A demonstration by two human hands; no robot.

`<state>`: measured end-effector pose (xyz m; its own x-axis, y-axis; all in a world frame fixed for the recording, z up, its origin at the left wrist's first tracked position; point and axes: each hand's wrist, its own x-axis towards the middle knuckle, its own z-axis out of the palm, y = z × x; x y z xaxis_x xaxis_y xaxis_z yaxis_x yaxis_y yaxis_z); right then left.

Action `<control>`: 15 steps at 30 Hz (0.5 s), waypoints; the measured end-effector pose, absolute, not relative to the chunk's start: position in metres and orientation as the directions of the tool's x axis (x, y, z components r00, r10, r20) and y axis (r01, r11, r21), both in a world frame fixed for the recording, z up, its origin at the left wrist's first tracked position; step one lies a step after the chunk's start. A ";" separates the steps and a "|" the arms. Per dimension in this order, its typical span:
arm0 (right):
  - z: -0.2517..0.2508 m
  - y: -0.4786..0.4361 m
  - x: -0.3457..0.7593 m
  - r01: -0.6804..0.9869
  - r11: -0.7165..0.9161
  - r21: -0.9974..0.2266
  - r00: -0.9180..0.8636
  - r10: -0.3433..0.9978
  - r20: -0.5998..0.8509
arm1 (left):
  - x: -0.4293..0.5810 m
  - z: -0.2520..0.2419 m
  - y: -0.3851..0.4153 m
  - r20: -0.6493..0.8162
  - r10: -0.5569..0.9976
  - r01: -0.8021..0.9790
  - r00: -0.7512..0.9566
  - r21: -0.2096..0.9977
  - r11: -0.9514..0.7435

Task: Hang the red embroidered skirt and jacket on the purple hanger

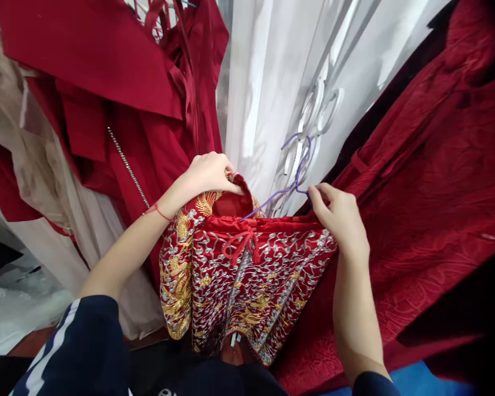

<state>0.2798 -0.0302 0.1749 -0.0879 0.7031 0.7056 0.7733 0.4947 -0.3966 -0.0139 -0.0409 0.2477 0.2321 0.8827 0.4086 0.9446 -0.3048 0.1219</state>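
Note:
A red garment [256,275] with silver and gold embroidery hangs in the middle, a red bow tied at its waistband. My left hand [212,173] grips the collar of a second red and gold embroidered piece [177,275] beside it, thumb inside the opening. Rising from the waistband is a purple wire hanger [299,170], its hook free of any rail. The fingers of my right hand [334,206] pinch the hanger's right shoulder, just above the garment's right corner. The hanger's lower part is hidden inside the waistband.
Plain red garments [140,115] and beige ones [8,93] hang at the left. A large dark red textured garment [429,209] fills the right side. Behind stand white curtains [256,82] and white rings [334,110]. Clear plastic [16,308] lies at the lower left.

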 end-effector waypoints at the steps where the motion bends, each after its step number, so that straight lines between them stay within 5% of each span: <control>1: 0.172 -0.027 0.286 0.729 0.496 -0.472 -0.123 0.773 0.622 | -0.012 0.249 -0.037 0.374 0.884 0.935 0.280 0.102 -0.340; 7: 0.176 -0.014 0.302 0.426 0.321 -0.846 -0.340 0.923 0.179 | 0.002 0.246 -0.006 0.385 0.882 0.949 0.272 0.047 -0.313; 10: 0.191 -0.002 0.305 0.428 0.215 -0.878 -0.511 0.859 -0.039 | 0.010 0.244 0.009 0.390 0.886 0.955 0.251 0.049 -0.292; 15: 0.207 0.024 0.296 0.549 0.249 -0.797 -0.635 0.744 -0.205 | 0.032 0.247 0.017 0.322 0.905 0.953 0.278 0.028 -0.303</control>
